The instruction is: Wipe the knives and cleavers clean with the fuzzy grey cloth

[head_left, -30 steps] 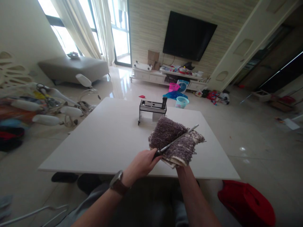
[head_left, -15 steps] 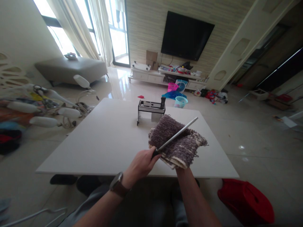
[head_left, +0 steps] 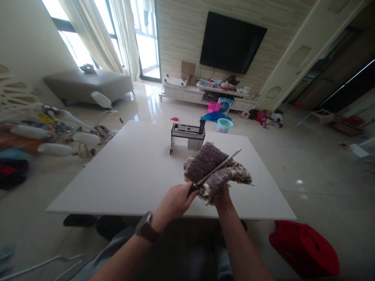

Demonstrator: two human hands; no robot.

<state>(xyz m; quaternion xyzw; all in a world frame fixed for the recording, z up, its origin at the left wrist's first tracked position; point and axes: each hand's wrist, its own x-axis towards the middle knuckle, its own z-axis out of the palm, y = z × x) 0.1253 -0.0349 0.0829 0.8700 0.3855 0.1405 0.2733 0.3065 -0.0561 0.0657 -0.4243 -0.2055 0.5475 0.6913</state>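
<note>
My left hand (head_left: 175, 202), with a watch at the wrist, is closed around the black handle of a honing steel (head_left: 218, 168). The thin grey rod points up and to the right, lying across a shaggy purple-grey and cream cloth (head_left: 207, 159). From below, my right hand (head_left: 223, 196) holds the cloth, which bunches up around the lower part of the rod; its fingers are mostly hidden by the folds. Just beyond the cloth stands a knife rack (head_left: 187, 131) with one black-handled knife (head_left: 202, 126) in it.
Both hands are over the near right part of a white table (head_left: 117, 175). A red bin-like object (head_left: 304, 248) is on the floor at the right. Past the far edge are a light blue basket (head_left: 224, 125) and a pink basket (head_left: 214, 107).
My right hand has folded the cloth's right side up and inward against the rod. The rod's tip has dipped slightly, while my left hand stays almost still.
</note>
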